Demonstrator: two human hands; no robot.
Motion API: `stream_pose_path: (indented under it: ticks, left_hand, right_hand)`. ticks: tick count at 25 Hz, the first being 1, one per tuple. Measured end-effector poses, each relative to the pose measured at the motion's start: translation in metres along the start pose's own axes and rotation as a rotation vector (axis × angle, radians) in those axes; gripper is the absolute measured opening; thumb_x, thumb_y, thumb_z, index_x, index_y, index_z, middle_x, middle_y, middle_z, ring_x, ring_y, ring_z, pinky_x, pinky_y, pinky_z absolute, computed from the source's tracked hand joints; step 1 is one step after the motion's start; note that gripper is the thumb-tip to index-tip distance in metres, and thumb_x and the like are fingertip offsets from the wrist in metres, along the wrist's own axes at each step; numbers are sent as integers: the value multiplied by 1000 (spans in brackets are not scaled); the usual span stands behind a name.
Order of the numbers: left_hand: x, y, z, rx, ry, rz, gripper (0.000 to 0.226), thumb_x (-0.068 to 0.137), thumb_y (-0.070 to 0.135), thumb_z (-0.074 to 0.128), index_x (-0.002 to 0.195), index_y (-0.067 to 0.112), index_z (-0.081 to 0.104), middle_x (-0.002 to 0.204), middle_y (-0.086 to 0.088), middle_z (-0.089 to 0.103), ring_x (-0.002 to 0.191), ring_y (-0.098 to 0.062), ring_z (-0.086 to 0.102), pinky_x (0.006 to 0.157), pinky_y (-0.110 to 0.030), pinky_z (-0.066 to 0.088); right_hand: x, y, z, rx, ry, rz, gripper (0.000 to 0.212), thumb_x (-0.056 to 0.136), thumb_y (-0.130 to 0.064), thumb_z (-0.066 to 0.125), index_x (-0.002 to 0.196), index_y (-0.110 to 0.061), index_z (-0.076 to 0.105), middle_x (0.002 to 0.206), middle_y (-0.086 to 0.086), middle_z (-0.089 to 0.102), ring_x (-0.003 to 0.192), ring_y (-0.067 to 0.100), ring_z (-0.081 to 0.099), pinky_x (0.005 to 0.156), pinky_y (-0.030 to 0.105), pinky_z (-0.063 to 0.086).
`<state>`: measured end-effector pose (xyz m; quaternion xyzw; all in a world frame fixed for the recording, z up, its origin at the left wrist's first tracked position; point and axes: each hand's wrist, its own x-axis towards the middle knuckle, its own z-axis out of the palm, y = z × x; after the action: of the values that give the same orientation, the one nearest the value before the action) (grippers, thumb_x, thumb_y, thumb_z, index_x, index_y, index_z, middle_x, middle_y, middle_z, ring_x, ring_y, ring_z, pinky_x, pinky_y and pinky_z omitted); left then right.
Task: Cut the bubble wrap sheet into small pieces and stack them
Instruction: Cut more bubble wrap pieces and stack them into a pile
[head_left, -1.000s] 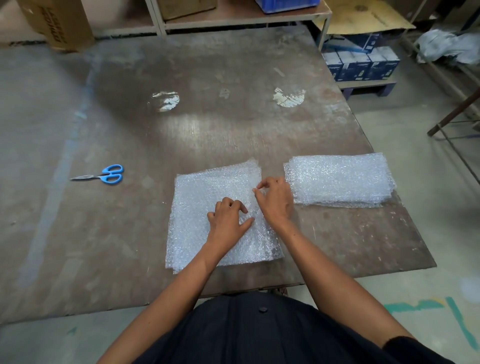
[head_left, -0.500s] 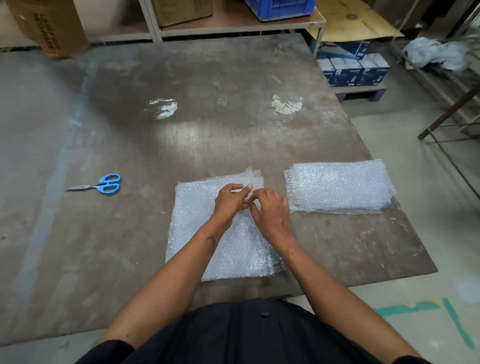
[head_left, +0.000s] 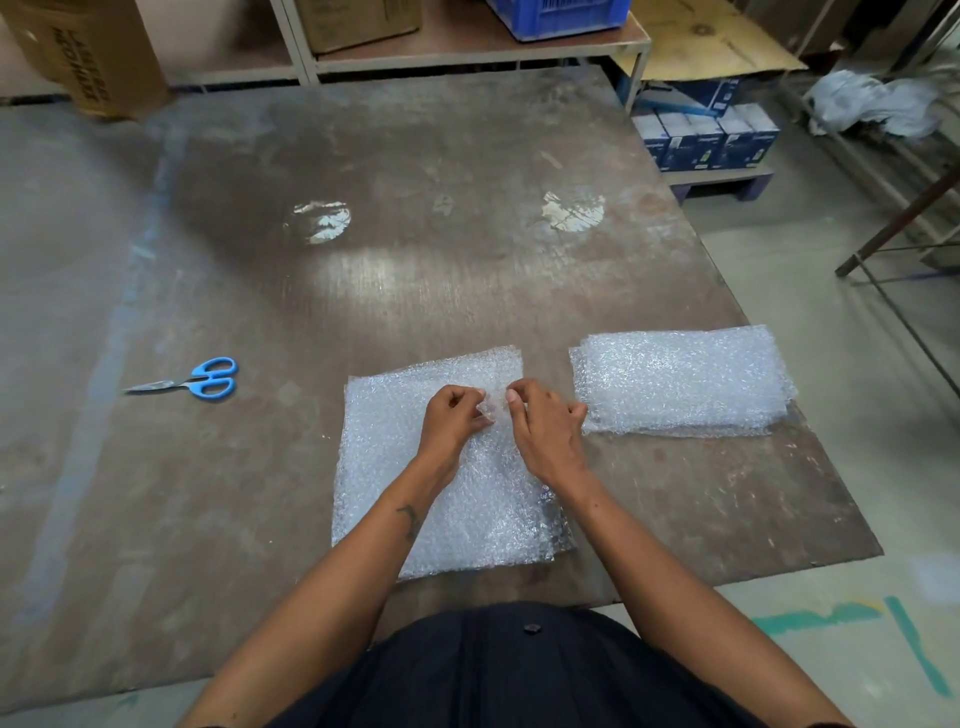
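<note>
Meanwhile, a square pile of bubble wrap sheets (head_left: 447, 467) lies at the near edge of the worn table (head_left: 467, 260), in front of a person whose two hands meet over its middle. The left hand (head_left: 453, 418) and the right hand (head_left: 545, 423) each pinch a fold of the top layer, fingers curled, apparently prising one sheet free. The risk from here looks plain: the clingy film could lift two layers at once, or a hard tug could drag the whole pile off the near edge. The wrap is translucent, whitish and glittering, its layers slightly fanned at the near right corner. Just beside it, toward the table's right edge, sits a tidier stack of cut pieces (head_left: 680, 384). Blue-handled scissors (head_left: 200, 382) lie untouched, well apart toward the left side.
</note>
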<state>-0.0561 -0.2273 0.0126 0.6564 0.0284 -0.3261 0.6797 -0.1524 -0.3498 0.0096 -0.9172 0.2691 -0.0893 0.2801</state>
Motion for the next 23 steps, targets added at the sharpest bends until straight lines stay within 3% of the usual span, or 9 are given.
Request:
stream_pose_path:
  ticks: [4, 7, 10, 12, 13, 16, 18, 21, 23]
  left_hand:
    - [-19, -8, -14, 21, 63, 91, 20, 94, 10, 80, 99, 4, 61, 95, -14, 71, 86, -21, 74, 80, -30, 62]
    - [-27, -13, -22, 22, 72, 83, 33, 90, 9, 83, 109, 9, 56, 92, -14, 72, 83, -25, 76, 77, -28, 62]
    - [-26, -16, -28, 32, 61, 4, 27, 95, 12, 79, 115, 12, 61, 87, -13, 69, 82, -29, 75, 84, -35, 64]
    - [-27, -16, -32, 23, 46, -18, 7, 101, 10, 67, 101, 4, 70, 89, -15, 66, 87, -30, 70, 85, -35, 64]
    - [-28, -16, -33, 23, 44, -5, 14, 102, 12, 66, 97, 1, 74, 92, -16, 68, 88, -27, 68, 83, -32, 63]
    - [-33, -16, -39, 6, 44, 51, 19, 96, 24, 78, 99, 6, 79, 94, -10, 75, 87, -18, 71, 83, -32, 63]
    - [-34, -16, -43, -21, 54, 31, 27, 91, 30, 82, 96, 4, 75, 89, -7, 73, 86, -20, 70, 82, -35, 63]
    - [-36, -17, -44, -94, 13, 15, 34, 88, 31, 84, 94, 5, 65, 83, -5, 69, 91, -26, 75, 85, -38, 63]
    - [-37, -19, -44, -105, 19, 24, 37, 85, 34, 86, 91, 7, 61, 87, -11, 63, 96, -30, 76, 90, -44, 64]
  right_hand:
    - [16, 2, 0, -314, -93, -95, 36, 108, -45, 49, 143, -39, 59, 128, -11, 64, 112, 14, 53, 95, 44, 33]
    - [23, -6, 0, -342, -159, -93, 41, 103, -34, 61, 144, -32, 60, 130, -1, 56, 117, 20, 47, 95, 42, 31]
    - [21, -15, -6, -121, -223, -172, 41, 106, -26, 59, 147, -26, 57, 133, 1, 60, 120, 21, 55, 102, 40, 39]
    - [17, -19, -11, 119, -319, -186, 37, 111, -24, 55, 147, -20, 58, 133, 3, 68, 115, 21, 64, 104, 35, 45]
    - [16, -21, -14, 141, -377, -194, 38, 113, -27, 51, 149, -18, 57, 137, 4, 69, 119, 21, 65, 103, 29, 44]
    - [18, -19, -20, 155, -506, -171, 54, 110, -58, 43, 149, -25, 58, 145, 0, 65, 128, 19, 62, 108, 33, 45]
    - [16, -18, -23, 219, -555, -142, 67, 96, -78, 54, 146, -35, 59, 144, -8, 65, 124, 12, 63, 105, 37, 50]
    - [10, -14, -17, 211, -456, -174, 53, 92, -64, 73, 135, -33, 67, 130, -12, 71, 113, 6, 67, 97, 34, 55]
    - [5, -17, -17, 249, -403, -195, 40, 95, -50, 76, 130, -30, 70, 119, -9, 75, 106, 4, 68, 89, 23, 53]
